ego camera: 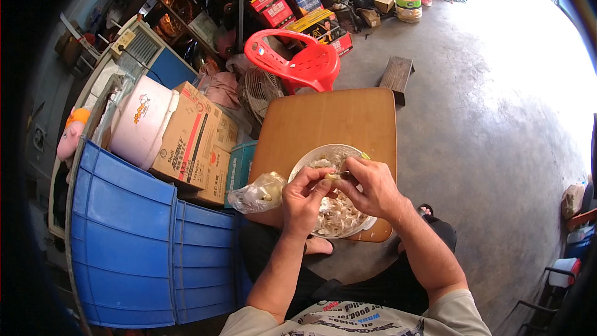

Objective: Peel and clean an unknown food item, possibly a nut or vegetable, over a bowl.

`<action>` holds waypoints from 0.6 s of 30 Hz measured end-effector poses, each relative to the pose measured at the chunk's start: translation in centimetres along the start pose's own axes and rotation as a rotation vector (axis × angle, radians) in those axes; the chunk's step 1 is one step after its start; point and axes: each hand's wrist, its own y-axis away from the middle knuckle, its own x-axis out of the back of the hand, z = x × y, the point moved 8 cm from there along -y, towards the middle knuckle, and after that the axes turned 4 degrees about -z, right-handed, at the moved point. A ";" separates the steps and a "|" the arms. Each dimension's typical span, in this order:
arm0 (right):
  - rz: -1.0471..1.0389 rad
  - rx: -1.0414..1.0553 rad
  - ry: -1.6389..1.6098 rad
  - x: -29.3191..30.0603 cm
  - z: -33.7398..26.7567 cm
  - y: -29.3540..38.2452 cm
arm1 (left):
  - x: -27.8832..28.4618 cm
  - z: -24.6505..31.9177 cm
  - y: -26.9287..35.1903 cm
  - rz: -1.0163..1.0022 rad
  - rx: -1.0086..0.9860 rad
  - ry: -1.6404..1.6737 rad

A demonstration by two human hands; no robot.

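My left hand (305, 196) pinches a small pale yellow piece, which looks like a garlic clove (332, 177), between thumb and fingers. Close against it, my right hand (371, 186) grips a small knife; a thin blade shows at the clove and a yellow-green end (365, 155) sticks out above the fingers. Both hands are over a round white plastic basket (368, 224) with a perforated rim, which holds many dry, papery garlic skins (340, 217). A clear plastic bag (259, 192) with pale pieces inside lies just left of my left hand, at the table's edge.
The basket stands on a low brown wooden table (326, 116). Behind it are a red plastic chair (312, 63) and a small wooden stool (396, 74). Blue plastic bins (123, 238), cardboard boxes (182, 140), a pinkish-white tub (142, 121) and a fan (259, 93) stand at the left.
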 end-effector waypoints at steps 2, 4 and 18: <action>0.000 0.030 0.019 -0.1 -0.1 0.0 | 0.0 -0.1 0.0 -0.007 -0.013 0.001; -0.001 0.061 0.037 -0.1 -0.3 -0.1 | 0.0 -0.1 0.0 -0.013 -0.027 0.000; -0.029 -0.042 -0.090 0.1 0.3 -0.1 | -0.3 -0.8 -0.1 -0.081 0.053 0.125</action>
